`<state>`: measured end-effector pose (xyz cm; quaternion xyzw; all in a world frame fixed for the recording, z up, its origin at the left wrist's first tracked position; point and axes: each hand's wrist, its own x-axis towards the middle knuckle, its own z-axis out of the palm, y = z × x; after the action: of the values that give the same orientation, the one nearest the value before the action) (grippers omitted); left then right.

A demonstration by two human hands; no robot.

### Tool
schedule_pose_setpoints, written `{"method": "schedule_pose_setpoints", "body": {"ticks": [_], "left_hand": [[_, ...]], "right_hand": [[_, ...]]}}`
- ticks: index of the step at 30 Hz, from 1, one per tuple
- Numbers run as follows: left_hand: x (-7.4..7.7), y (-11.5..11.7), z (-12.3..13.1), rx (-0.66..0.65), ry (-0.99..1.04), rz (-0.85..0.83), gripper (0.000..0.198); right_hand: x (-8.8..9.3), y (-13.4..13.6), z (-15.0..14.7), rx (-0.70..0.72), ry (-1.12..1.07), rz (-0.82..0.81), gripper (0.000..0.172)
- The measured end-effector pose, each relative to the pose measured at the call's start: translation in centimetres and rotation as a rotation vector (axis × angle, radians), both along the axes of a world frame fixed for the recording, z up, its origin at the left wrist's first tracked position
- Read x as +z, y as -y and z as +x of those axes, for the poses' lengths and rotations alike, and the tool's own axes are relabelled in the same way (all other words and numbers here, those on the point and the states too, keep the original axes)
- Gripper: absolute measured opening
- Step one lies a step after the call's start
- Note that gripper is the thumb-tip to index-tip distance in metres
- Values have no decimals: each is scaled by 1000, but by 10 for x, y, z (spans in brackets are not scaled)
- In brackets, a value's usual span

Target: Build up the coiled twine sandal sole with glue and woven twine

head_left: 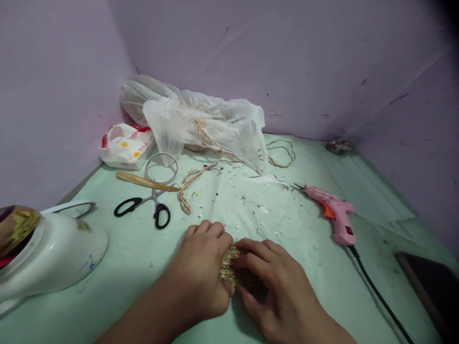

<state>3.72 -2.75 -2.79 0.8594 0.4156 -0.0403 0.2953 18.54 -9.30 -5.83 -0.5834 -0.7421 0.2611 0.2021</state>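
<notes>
Between my hands, near the front of the table, is a small woven straw piece (228, 268), tan and braided; much of it is covered by my fingers. My left hand (205, 274) is wrapped round its left side, with the knuckles on top. From the right, my right hand (281, 282) grips it with curved fingers above and the thumb below. Black-handled scissors (156, 203) lie spread open beyond my left hand. Past them are a thin ring (146, 167), a flat straw strip (143, 181) and a braided straw cord (190, 177).
To the right lies a pink glue gun (333, 210) with a black cord, near a dark flat device (426, 286). A white pitcher-like vessel (71, 253) lies at left. Crumpled plastic bags (215, 112) and a tissue pack (125, 148) rest against the purple wall (287, 62). Scraps dot the green tabletop (244, 205).
</notes>
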Motion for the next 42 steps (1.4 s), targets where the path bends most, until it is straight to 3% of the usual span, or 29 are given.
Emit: {"method": "schedule_pose_setpoints", "body": {"ticks": [22,31,34,37,40,42], "left_hand": [[3,0,1,-2,-27,7,25],[-3,6,0,-15,-60,80,30],[-6,8,-2,-14,-39,116,33],[-8,10,-7,-8,1,117,45],[-7,11,-14,-17,32,67,74],[-6,10,-20,-23,22,56,86]], "right_hand": [[1,0,0,-6,17,25,25],[-6,7,4,-30,-7,54,18],[-3,8,13,-11,-42,70,36],[0,7,24,-89,-60,74,52],[2,4,33,-280,-18,-23,46],[3,2,36,-332,15,-101,42]]}}
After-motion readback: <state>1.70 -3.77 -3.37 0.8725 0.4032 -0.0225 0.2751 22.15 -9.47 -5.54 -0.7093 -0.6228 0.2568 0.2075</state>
